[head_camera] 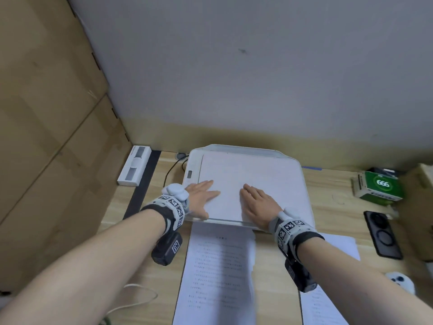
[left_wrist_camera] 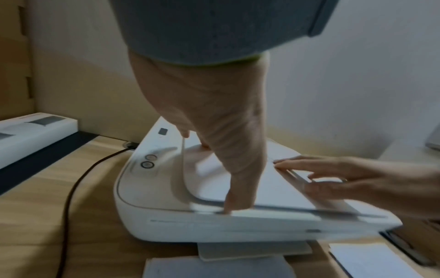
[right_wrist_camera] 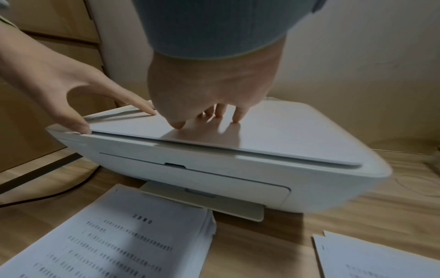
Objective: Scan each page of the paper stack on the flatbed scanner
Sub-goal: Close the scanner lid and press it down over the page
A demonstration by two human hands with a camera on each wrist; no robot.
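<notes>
Both hands flat on the scanner lid (head_camera: 253,184), lid looks down on the white scanner (right_wrist_camera: 238,180) in the head and right wrist views; left wrist view is blurred along the lid's front edge, can't tell if there's a small gap there. Left hand (head_camera: 201,198) at the lid's left side, fingers straight and spread, thumb at the front edge, gripping nothing. Right hand (head_camera: 257,207) near the lid's middle, fingers extended, tips pressing the surface, holding nothing. Printed paper stack (head_camera: 220,273) lies on the wooden desk (head_camera: 328,191) right in front of the scanner, top edge at its output tray (right_wrist_camera: 204,205). Second pile of sheets (right_wrist_camera: 371,257) further right on the desk. Black power cable (left_wrist_camera: 78,180) runs to the scanner's left rear. Black phone (head_camera: 382,233) and green box (head_camera: 379,186) at the desk's right
</notes>
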